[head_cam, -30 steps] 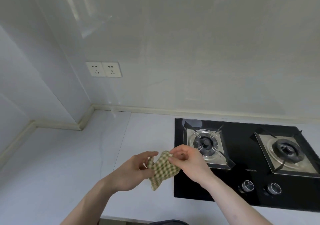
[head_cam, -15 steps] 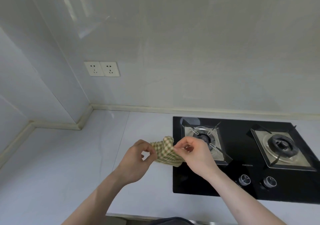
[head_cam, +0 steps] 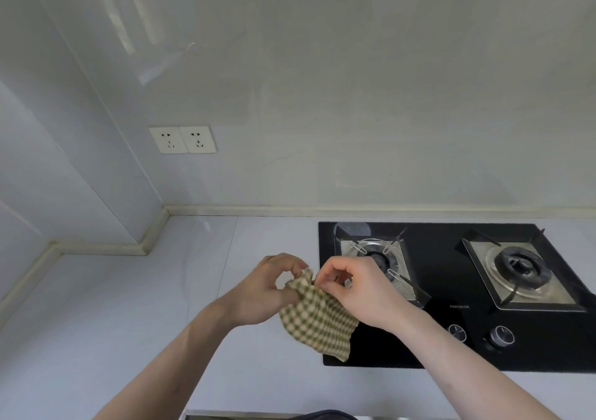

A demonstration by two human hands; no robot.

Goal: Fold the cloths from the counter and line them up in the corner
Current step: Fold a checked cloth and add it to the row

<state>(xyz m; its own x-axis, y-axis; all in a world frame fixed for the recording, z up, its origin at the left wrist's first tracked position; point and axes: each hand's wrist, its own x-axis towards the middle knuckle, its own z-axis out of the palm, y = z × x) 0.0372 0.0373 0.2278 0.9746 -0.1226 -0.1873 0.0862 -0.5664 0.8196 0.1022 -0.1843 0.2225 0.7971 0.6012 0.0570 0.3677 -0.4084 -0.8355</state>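
A small green-and-cream checked cloth [head_cam: 317, 319] hangs in the air above the white counter [head_cam: 129, 322], at the left edge of the hob. My left hand [head_cam: 267, 290] pinches its upper edge from the left. My right hand [head_cam: 354, 290] pinches the same upper edge from the right, fingers curled. The two hands are close together, so the top of the cloth is bunched between them and the rest droops below. The counter's corner [head_cam: 151, 242] lies to the far left with nothing on it.
A black glass gas hob [head_cam: 435, 348] with two burners [head_cam: 375, 258] [head_cam: 519, 266] and two knobs [head_cam: 501, 335] fills the right of the counter. A double wall socket [head_cam: 183, 139] sits above the corner. The counter's front edge runs along the bottom.
The hands have drawn closer together and the cloth now hangs down lower and longer below them. The view has shifted slightly upward.
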